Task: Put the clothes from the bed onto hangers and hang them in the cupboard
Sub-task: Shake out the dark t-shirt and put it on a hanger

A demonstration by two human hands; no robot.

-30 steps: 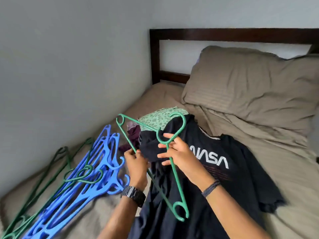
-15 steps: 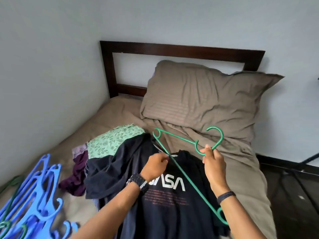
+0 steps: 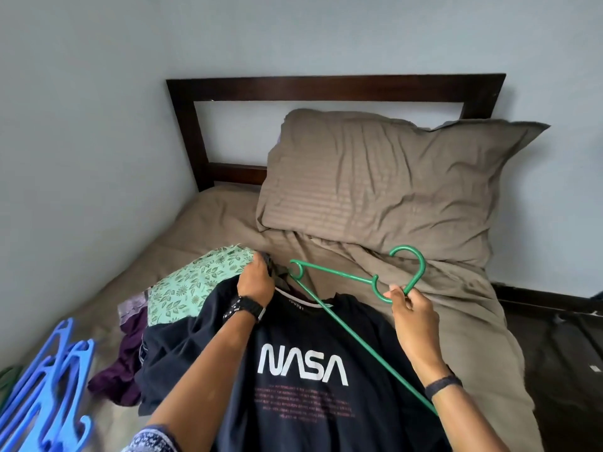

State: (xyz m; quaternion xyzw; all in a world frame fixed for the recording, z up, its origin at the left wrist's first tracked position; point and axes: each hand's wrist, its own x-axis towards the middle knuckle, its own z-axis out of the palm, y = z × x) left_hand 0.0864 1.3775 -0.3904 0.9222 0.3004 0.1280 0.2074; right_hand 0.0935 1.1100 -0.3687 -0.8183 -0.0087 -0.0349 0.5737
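Single head-mounted wide-angle view: we look forward and down along the bed (image 3: pixel 208 220) toward its headboard (image 3: pixel 336 89), with our hands (image 3: pixel 256 282) close below the lens.

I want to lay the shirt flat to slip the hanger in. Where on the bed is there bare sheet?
Bare sheet lies between the wall and the pillow, beyond the green floral cloth, and right of the NASA shirt toward the bed edge. The near-left is crowded: purple garment and blue hangers.
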